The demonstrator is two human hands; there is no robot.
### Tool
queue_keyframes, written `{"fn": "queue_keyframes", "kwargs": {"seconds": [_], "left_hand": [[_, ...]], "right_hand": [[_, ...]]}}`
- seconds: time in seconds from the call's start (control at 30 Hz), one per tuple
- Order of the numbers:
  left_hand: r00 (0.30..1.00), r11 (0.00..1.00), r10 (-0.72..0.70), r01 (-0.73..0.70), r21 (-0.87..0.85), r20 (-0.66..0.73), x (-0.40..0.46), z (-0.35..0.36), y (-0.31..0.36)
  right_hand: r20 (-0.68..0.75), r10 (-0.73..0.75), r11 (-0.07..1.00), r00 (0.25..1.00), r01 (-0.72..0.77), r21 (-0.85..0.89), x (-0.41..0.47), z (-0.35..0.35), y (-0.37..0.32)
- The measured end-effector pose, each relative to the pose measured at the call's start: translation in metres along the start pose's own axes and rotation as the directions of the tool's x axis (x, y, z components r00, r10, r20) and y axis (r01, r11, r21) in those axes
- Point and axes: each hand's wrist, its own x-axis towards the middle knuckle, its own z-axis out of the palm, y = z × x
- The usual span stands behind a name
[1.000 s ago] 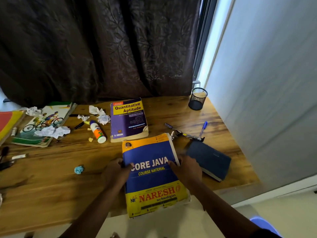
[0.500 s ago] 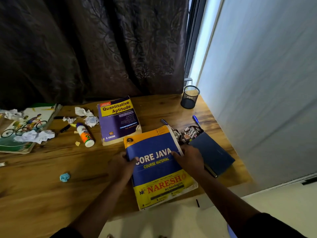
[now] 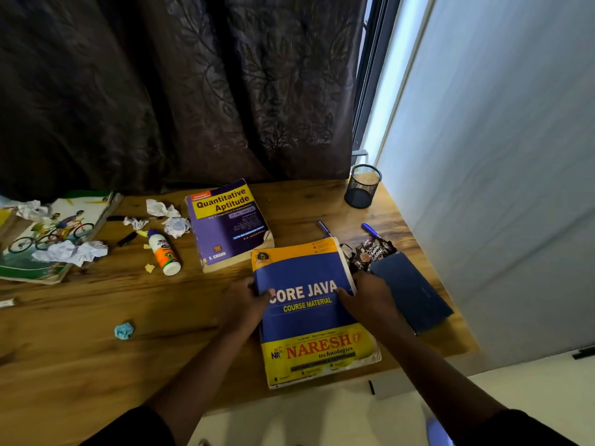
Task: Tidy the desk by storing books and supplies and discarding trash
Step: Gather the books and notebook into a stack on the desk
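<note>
A: What carries it all?

B: A wooden bench (image 3: 80, 349) in front of a dark curtain (image 3: 177, 91), with a pale wall (image 3: 499, 188) at the right.

A: And the biggest thing on it?

B: The Java book (image 3: 309, 320), blue and yellow, lying flat at the near edge with its bottom end hanging over. It sits between the two hands. The left hand (image 3: 246, 300) grips its left edge, thumb on the cover beside the title. The right hand (image 3: 370, 299) grips its right edge, thumb on the cover as well, fingers curled down over the page side.

A: What lies round the hands?

B: Just right of the right hand is a dark blue notebook (image 3: 415, 291), slanted. Just beyond that hand, a snack wrapper (image 3: 373, 251) lies between book and notebook. Behind the Java book, its near corner close to the Java book's top left corner, is the purple Aptitude book (image 3: 228, 226). Far left, a cycling book (image 3: 54, 233) with crumpled paper (image 3: 72, 252) on it.

A: Smaller things?

B: A mesh cup (image 3: 363, 186) in the back right corner. A glue bottle (image 3: 164, 252) on its side left of the Aptitude book, paper wads (image 3: 167, 215) behind it. Two blue pens (image 3: 370, 230) beyond the wrapper. A little blue wad (image 3: 124, 330) well left of the left hand.
</note>
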Motion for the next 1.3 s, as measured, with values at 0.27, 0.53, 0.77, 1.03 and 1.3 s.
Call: {"fn": "queue_keyframes", "kwargs": {"seconds": [0.27, 0.53, 0.77, 1.03, 1.3], "left_hand": [[0.918, 0.905, 0.343, -0.267, 0.332, -0.197, -0.002, -0.019, -0.005], [0.907, 0.777, 0.375, -0.421, 0.468, 0.194, -0.011, 0.012, 0.027], [0.903, 0.704, 0.308, -0.429, 0.566, 0.302, -0.013, 0.030, 0.031], [0.881, 0.746, 0.411, -0.472, 0.470, 0.233, -0.005, 0.006, 0.011], [0.907, 0.729, 0.422, -0.337, 0.596, -0.002, 0.047, -0.065, -0.026]], "right_hand": [[-0.277, -0.266, 0.905, 0.923, 0.141, -0.401, -0.027, -0.018, 0.014], [-0.178, -0.135, 0.881, 0.975, 0.036, -0.471, -0.012, -0.033, 0.060], [-0.242, -0.131, 0.879, 0.961, 0.000, -0.476, -0.007, -0.036, 0.068], [-0.365, -0.087, 0.903, 0.927, -0.082, -0.423, 0.002, -0.028, 0.052], [-0.160, -0.470, 0.875, 0.868, 0.434, -0.217, 0.028, 0.008, -0.066]]}}
